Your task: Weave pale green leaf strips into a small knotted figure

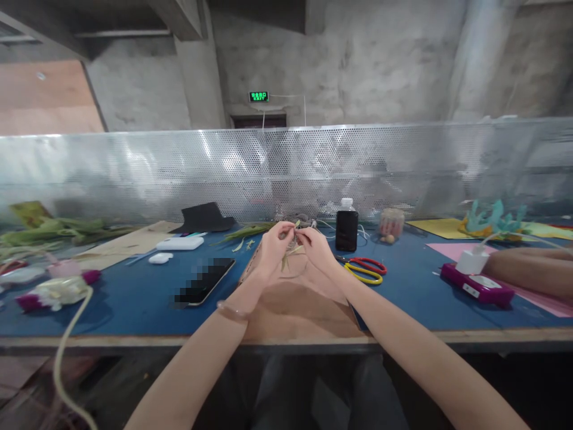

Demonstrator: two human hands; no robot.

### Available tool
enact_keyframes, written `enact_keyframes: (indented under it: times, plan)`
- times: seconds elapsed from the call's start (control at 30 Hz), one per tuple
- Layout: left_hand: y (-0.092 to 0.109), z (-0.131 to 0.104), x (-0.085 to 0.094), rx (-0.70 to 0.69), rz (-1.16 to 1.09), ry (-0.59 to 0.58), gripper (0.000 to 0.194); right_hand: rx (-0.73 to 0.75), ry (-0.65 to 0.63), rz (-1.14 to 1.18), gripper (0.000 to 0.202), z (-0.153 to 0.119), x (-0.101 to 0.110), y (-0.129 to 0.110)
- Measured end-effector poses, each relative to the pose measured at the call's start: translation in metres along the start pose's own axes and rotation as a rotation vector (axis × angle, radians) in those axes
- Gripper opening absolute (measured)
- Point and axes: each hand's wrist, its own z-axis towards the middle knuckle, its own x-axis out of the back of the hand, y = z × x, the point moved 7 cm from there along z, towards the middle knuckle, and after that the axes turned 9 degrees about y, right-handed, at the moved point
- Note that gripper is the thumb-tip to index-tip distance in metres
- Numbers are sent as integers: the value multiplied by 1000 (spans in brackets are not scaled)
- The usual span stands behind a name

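My left hand (pixel 274 243) and my right hand (pixel 317 246) meet over the brown board in the middle of the table, fingertips pinched close together. A small piece of a thin green leaf strip (pixel 297 224) shows between them; its full shape is hidden by the fingers. Pale green strips (pixel 286 260) hang or lie just below the fingertips. Under my hands and forearms lies the brown board (pixel 295 322), which reaches the table's front edge. Red-and-yellow-handled scissors (pixel 367 270) rest to the right of my right hand.
Left of my hands lie a phone (pixel 212 279), a white case (pixel 179 243) and green leaves (pixel 58 232). A dark bottle (pixel 347 230) and a jar (pixel 391 224) stand behind the scissors. Farther right are a purple power strip (pixel 477 285) and another person's arm (pixel 532 272). A perforated metal screen (pixel 286 167) closes the back.
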Motion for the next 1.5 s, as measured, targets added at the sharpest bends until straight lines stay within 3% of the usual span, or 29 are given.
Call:
enact_keyframes:
  times: [0.43, 0.6, 0.77, 1.1, 1.33, 1.5]
  plan:
    - [-29, 2, -18, 208, -290, -98, 18, -279, -73, 239, 19, 0, -10, 33]
    - [-41, -3, -27, 323, -371, -142, 20, -304, -112, 300, 18, -1, -12, 35]
    - [-42, -6, -31, 352, -401, -226, 21, -292, -139, 305, 18, 1, -9, 32]
    - [-19, 1, -20, 184, -187, -395, 18, -283, -282, 157, 17, 5, 6, 35]
    - [-3, 0, -17, -39, -12, -397, 17, -374, -391, 157, 18, -1, 2, 50]
    - [-1, 0, -17, -122, 50, -356, 17, -441, -415, 220, 18, -8, -4, 45]
